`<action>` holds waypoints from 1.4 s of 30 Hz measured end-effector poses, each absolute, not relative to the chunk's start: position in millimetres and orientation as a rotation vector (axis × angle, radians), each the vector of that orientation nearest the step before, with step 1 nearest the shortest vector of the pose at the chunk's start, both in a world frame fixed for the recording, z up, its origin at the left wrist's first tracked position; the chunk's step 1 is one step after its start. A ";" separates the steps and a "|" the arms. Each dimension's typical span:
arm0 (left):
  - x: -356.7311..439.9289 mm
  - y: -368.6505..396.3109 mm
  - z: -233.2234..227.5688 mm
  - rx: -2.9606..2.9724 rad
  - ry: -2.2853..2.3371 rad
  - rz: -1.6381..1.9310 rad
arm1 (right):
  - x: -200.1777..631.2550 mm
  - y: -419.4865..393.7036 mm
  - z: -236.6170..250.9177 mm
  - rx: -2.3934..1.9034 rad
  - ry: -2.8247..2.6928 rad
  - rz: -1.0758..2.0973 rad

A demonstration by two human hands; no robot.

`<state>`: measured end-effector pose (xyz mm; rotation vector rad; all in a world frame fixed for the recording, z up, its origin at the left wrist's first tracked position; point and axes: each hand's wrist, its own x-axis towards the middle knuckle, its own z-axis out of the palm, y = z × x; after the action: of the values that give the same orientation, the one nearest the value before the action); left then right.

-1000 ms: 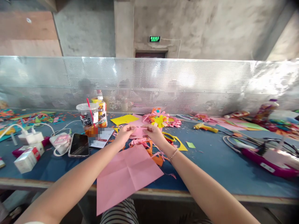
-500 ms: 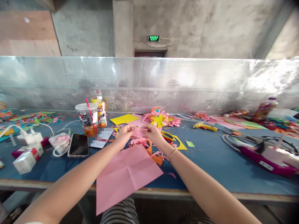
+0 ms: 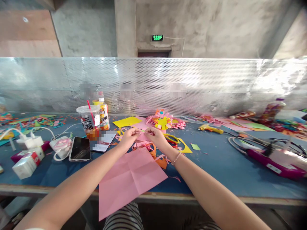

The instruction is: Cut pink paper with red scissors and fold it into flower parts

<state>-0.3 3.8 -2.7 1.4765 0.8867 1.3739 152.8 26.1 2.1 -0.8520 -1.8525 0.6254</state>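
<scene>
Fingers (image 3: 137,133) pinching small pink paper (image 3: 143,136), creased pink sheet (image 3: 129,179) overhanging table edge (image 3: 211,200)

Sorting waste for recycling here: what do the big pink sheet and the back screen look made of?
Pink sheet: apparently matte paper, since it shows crossing fold creases. Back screen: seemingly perforated metal, shiny silver with regular small holes and glare.

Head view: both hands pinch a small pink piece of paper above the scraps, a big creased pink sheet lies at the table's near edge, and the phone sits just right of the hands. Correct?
Not quite. The phone lies left of the hands, near the drink cup, as the head view shows. The rest holds: left hand and right hand pinch the small pink piece, and the creased pink sheet lies at the near edge.
</scene>
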 end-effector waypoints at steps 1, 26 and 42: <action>-0.3 3.9 -2.7 1.496 0.888 1.373 | 152.6 25.5 2.4 -0.852 -1.849 0.625; -3.9 6.9 -2.9 1.381 0.980 1.344 | 151.9 29.7 -0.8 -0.920 -1.869 0.662; -9.7 14.2 -4.4 1.157 0.890 1.329 | 163.2 36.7 2.7 -0.852 -1.577 1.102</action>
<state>-9.7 14.2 -4.4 1.1573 0.8899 1.3290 163.2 36.7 2.7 -0.8523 -1.5769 1.1021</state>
